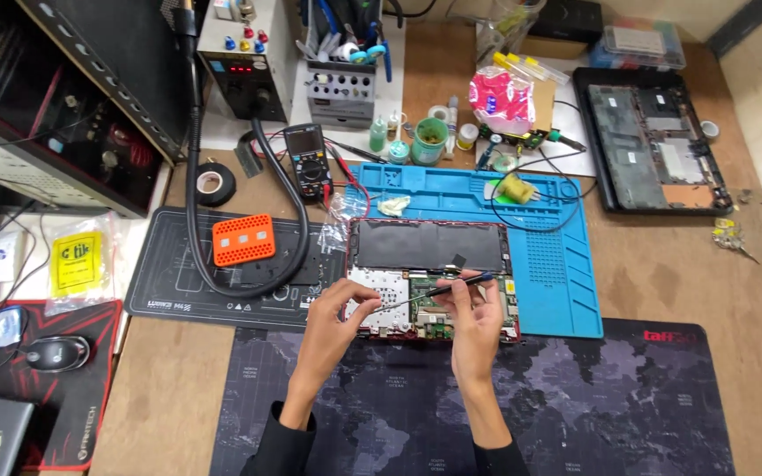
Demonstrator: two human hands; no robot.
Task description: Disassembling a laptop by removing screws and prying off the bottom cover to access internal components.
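Centrally, opened laptop (pixel 429 278) on blue mat (pixel 566 291), right hand (pixel 476 322) fingers grasping screwdriver (pixel 438 290), left hand (pixel 337 317) fingers pinched on board, multimeter (pixel 308 160) behind.

Blue work mat (pixel 566 264), orange perforated block (pixel 243 239), world-map-patterned black desk mat (pixel 610 405).

Brown wooden workbench (pixel 663 291) under even, bright light. Blue work mat (pixel 566 264) at centre, dark map-print desk mat (pixel 593 405) nearest camera, black mat (pixel 169 282) at left. Dark shelving unit (pixel 72 97) along left edge.
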